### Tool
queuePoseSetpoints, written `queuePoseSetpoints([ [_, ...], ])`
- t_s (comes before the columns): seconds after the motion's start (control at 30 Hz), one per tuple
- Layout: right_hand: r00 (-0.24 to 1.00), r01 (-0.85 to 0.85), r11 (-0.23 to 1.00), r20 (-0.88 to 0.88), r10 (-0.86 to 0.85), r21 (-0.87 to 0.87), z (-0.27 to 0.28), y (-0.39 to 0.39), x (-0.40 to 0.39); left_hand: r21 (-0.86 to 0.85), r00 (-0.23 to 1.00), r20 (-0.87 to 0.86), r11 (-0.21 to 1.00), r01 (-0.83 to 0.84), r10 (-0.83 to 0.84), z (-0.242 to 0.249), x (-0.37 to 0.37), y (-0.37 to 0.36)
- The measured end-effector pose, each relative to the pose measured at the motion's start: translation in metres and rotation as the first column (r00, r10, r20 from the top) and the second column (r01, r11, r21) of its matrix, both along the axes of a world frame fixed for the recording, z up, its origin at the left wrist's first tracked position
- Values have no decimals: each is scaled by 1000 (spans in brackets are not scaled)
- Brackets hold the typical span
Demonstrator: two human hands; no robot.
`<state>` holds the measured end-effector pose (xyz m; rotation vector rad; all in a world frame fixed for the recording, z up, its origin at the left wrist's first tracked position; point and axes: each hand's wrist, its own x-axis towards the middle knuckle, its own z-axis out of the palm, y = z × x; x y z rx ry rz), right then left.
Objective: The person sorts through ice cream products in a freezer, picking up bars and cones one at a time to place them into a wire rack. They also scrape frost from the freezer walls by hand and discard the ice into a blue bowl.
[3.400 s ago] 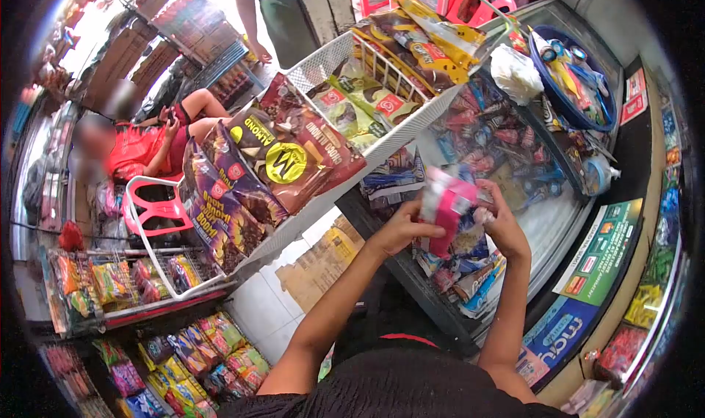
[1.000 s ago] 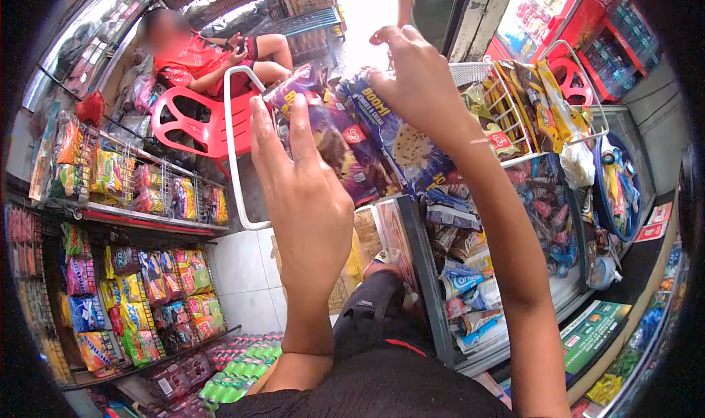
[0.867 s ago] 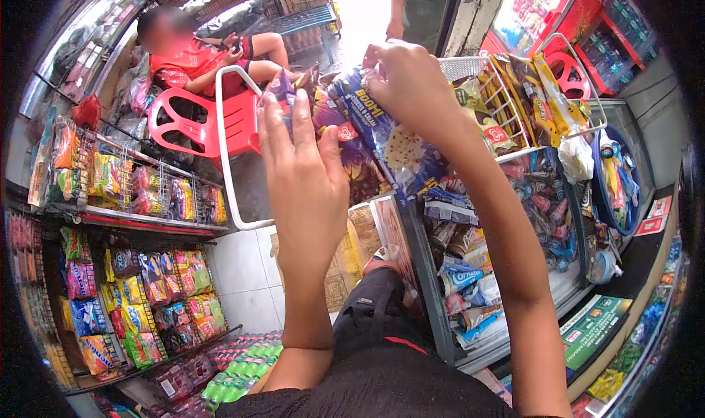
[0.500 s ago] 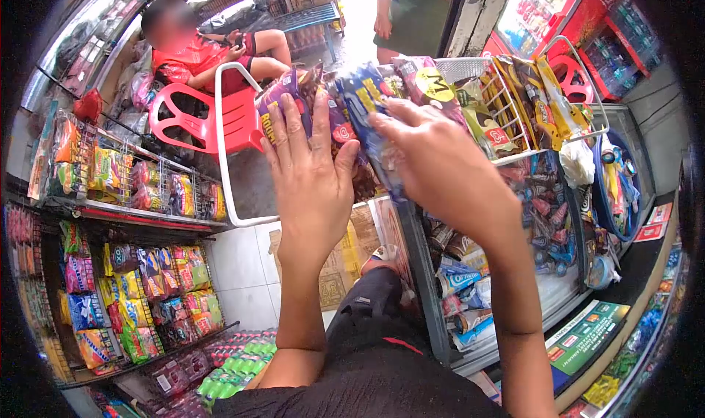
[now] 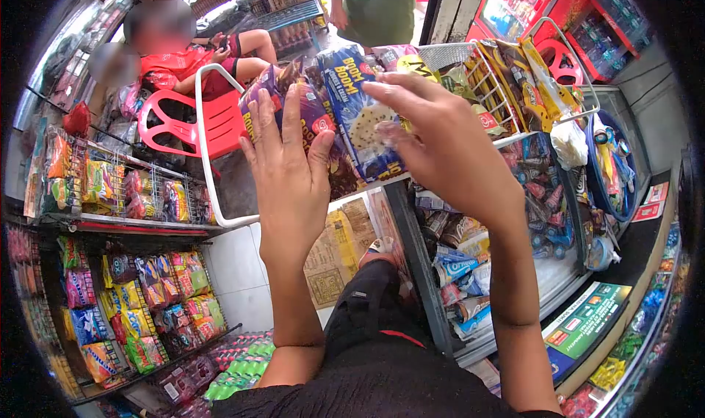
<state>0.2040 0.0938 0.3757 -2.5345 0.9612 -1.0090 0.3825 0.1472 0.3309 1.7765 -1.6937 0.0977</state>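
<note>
The blue Boom! Boom! Cookies & Cream packet (image 5: 344, 91) stands slightly tilted in the white basket (image 5: 444, 53), between purple Boom Boom packets (image 5: 312, 110) on its left and a packet with a yellow M badge (image 5: 422, 67) behind its right edge. The right hand (image 5: 459, 146) is partly open over the blue packet's right side, thumb and fingers apart, gripping nothing visible; whether its fingertips touch the wrapper I cannot tell. The left hand (image 5: 290, 187) is spread wide in front of the purple packets, holding nothing; contact there is unclear too. Yellow packets (image 5: 543, 80) fill the basket's right end. On the near right, a freezer (image 5: 421, 260) contains wrapped ice creams (image 5: 470, 271). Far left, a person in red (image 5: 176, 64) sits beyond a red plastic chair (image 5: 224, 123).
</note>
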Motion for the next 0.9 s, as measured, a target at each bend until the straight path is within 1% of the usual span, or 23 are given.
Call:
queuePoseSetpoints([
  [0.03,1000,4,1000,-1,-4,2,2,4,-7,-2,1000,-3,1000,-5,5,1,0,1],
  [0.1,993,-38,988,118,20,151,6,15,-22,-8,1000,-19,1000,8,-8,2,1,2],
  [0.13,988,-23,995,152,9,94,4,20,-28,-17,999,-37,1000,17,-18,2,1,2],
  [0.17,988,-11,995,152,-4,97,0,26,-37,-14,999,-37,999,29,-30,2,2,3],
  [0.23,945,-80,955,327,-19,287,-14,40,-57,-33,998,-34,999,42,-43,2,2,3],
  [0.27,926,-52,965,375,-50,258,-23,46,-64,-60,999,-32,998,36,-38,4,1,3],
  [0.33,903,-72,917,416,-108,393,-39,61,-93,-91,999,-18,995,48,-50,8,-1,4],
  [0.37,855,-49,915,490,-168,400,-54,67,-109,-120,999,-2,991,54,-55,11,-4,4],
  [0.4,797,-25,913,559,-227,406,-67,74,-123,-206,998,-8,977,55,-58,13,-9,4],
  [0.43,791,-3,912,559,-248,409,-75,81,-134,-203,997,-8,976,78,-82,17,-16,7],
  [0.47,657,-31,873,668,-349,487,-80,88,-143,-287,993,-14,952,104,-113,20,-22,10],
  [0.5,498,-76,832,744,-445,549,-84,94,-150,-370,989,-20,920,128,-145,22,-29,12],
  [0.53,488,-55,833,743,-458,550,-85,99,-156,-465,972,-12,862,204,-237,21,-35,14],
  [0.57,399,-123,842,803,-444,526,-86,103,-160,-462,965,-15,857,227,-263,21,-46,18],
  [0.6,301,-183,850,851,-430,494,-87,108,-165,-472,899,-25,798,375,-437,20,-60,24],
  [0.63,287,-152,852,848,-446,500,-93,112,-169,-483,800,-35,711,511,-599,19,-77,28],
  [0.7,128,-207,831,856,-500,516,-115,115,-174,-396,609,-132,605,690,-782,0,-115,32],
  [0.73,168,-82,773,774,-611,629,-131,114,-175,-344,528,-243,581,737,-814,-17,-136,32],
  [0.77,185,47,690,672,-717,722,-145,113,-175,-293,441,-352,544,786,-826,-38,-157,30],
  [0.8,151,83,686,672,-725,722,-149,114,-176,-226,374,-562,572,788,-738,-58,-176,27],
  [0.83,30,61,632,631,-775,773,-152,114,-178,-147,305,-738,585,798,-601,-79,-192,22],
  [0.87,-86,21,576,576,-813,817,-157,114,-179,-58,120,-959,589,806,-258,-101,-204,14],
  [0.9,-109,37,571,571,-814,820,-173,113,-181,42,-54,-987,561,827,154,-124,-214,8],
])
